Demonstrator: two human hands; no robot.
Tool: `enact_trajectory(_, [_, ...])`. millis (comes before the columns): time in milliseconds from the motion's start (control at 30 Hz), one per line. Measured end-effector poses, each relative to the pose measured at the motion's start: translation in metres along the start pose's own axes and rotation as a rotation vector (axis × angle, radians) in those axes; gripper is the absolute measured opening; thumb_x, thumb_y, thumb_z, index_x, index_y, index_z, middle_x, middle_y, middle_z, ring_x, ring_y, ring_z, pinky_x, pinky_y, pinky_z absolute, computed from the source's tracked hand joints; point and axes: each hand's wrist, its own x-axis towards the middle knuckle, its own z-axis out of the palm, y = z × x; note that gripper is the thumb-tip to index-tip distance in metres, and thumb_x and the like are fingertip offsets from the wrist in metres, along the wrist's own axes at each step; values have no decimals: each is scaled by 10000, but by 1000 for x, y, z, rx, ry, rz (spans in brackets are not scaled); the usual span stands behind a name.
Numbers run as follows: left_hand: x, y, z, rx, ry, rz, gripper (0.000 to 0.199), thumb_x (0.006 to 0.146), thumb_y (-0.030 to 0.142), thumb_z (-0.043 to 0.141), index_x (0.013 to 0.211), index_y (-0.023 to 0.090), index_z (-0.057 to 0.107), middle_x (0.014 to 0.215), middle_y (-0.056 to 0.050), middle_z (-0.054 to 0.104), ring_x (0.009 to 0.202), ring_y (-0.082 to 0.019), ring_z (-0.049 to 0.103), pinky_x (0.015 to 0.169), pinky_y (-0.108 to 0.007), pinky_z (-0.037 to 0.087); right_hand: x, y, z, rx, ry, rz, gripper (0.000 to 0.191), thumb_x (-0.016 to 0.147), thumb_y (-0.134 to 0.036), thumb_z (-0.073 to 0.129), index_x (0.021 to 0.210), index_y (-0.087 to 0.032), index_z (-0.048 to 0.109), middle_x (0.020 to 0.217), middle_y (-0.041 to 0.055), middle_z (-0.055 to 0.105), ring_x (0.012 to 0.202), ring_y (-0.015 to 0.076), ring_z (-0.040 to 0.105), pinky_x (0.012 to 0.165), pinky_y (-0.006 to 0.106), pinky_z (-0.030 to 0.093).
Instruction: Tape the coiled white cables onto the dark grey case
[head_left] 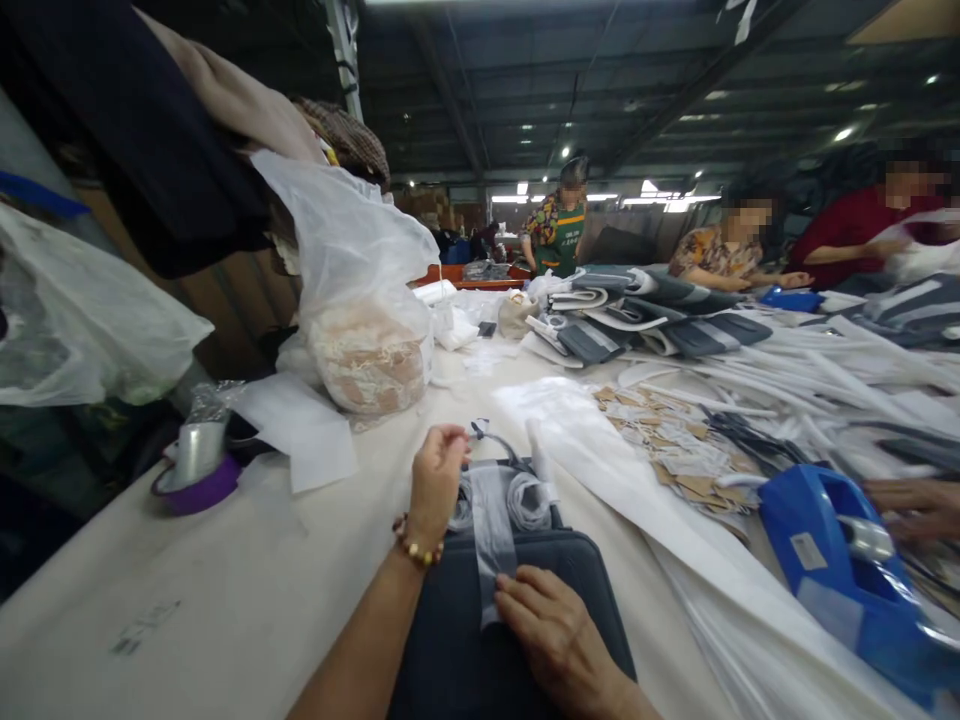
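A dark blue-grey padded case (pixel 442 640) lies on the table in front of me. Down its middle runs a strip of clear tape (pixel 491 530), crossing two coiled white cords (pixel 529 500) at the far end. My right hand (pixel 559 635) rests on the case, fingers stretched out and pressing the tape's near end. Beyond the coils, my left hand (pixel 437 475), with a beaded bracelet at its wrist, is raised with fingertips pinched together. What they hold, if anything, is too small to tell. Close to those fingertips a thin dark loop (pixel 495 437) sticks up from the case.
Left stand a purple tape roll (pixel 199 485) and a filled plastic bag (pixel 371 350). Right are white sheeting (pixel 600 450), brown tags (pixel 690 470), a blue tape dispenser (pixel 817 540) with another person's hand (pixel 919 500) beside it, and stacked grey pieces (pixel 637 310). Several co-workers stand farther back.
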Motion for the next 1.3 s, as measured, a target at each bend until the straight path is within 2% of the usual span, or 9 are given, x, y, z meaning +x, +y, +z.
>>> enact_trajectory(100, [-66, -4, -32, 193, -218, 161, 179, 732, 157, 554, 863, 158, 676, 864, -58, 684, 865, -198, 632, 860, -355, 493, -2, 1, 2, 47, 1, 3, 319, 967, -149, 300, 904, -124, 612, 888, 77, 706, 816, 187, 579, 742, 298, 496])
enact_trajectory(200, [-111, -33, -52, 631, -326, 647, 429, 784, 23, 357, 1153, 87, 564, 1172, -154, 605, 1150, -212, 534, 959, -377, 470, -2, -1, 3, 100, -10, -5, 281, 953, -130, 346, 831, -121, 599, 778, 74, 672, 720, 175, 527, 696, 280, 488])
enact_trajectory(300, [-121, -55, -55, 849, -299, 815, 472, 781, -17, 327, 1212, 60, 502, 1218, -179, 568, 1197, -222, 496, 958, -389, 488, -1, -6, 2, 113, -23, -39, 313, 953, -122, 339, 747, -139, 574, 672, 50, 622, 629, 161, 471, 617, 264, 458])
enact_trajectory(433, [-111, -52, -53, 898, -371, 893, 464, 759, -18, 337, 1168, 77, 534, 1192, -161, 601, 1174, -253, 519, 923, -429, 516, -4, -13, 1, 122, -44, -55, 359, 962, -137, 317, 690, -149, 551, 606, 34, 581, 580, 153, 440, 576, 262, 434])
enact_trajectory(833, [-108, -39, -72, 834, -740, 968, 427, 797, 35, 380, 1189, 76, 547, 1246, -151, 589, 1237, -223, 477, 1002, -384, 456, -9, -16, -3, 167, -100, 27, 385, 969, -195, 332, 666, -166, 568, 603, 36, 599, 630, 161, 518, 620, 259, 466])
enact_trajectory(967, [-113, -29, -77, 908, -913, 895, 578, 713, 119, 491, 1283, 30, 459, 1357, -210, 475, 1304, -283, 387, 1047, -460, 392, -8, -25, -25, 186, -135, 71, 280, 963, -261, 390, 814, -169, 609, 732, 40, 659, 725, 163, 576, 692, 262, 500])
enact_trajectory(1033, [-116, -24, -77, 971, -987, 794, 664, 732, 254, 570, 1327, 11, 401, 1399, -242, 403, 1327, -322, 337, 1059, -506, 354, -23, -34, -44, 184, -165, 115, 204, 946, -278, 436, 1006, -165, 595, 905, 67, 679, 843, 178, 596, 771, 284, 506])
enact_trajectory(1133, [-123, -19, -74, 1033, -1009, 690, 791, 713, 387, 642, 1356, 21, 363, 1422, -251, 352, 1338, -337, 308, 1068, -522, 324, -67, -46, -69, 90, -178, 112, 310, 914, -308, 490, 1184, -161, 523, 1045, 103, 672, 948, 218, 610, 831, 327, 500])
enact_trajectory(1300, [-128, -8, -69, 1149, -1024, 647, 826, 676, 337, 669, 1363, 7, 349, 1442, -248, 301, 1350, -337, 275, 1087, -489, 297, -136, -45, -72, -102, -174, 1, 350, 894, -384, 519, 1195, -208, 546, 951, 50, 732, 794, 225, 676, 645, 319, 535])
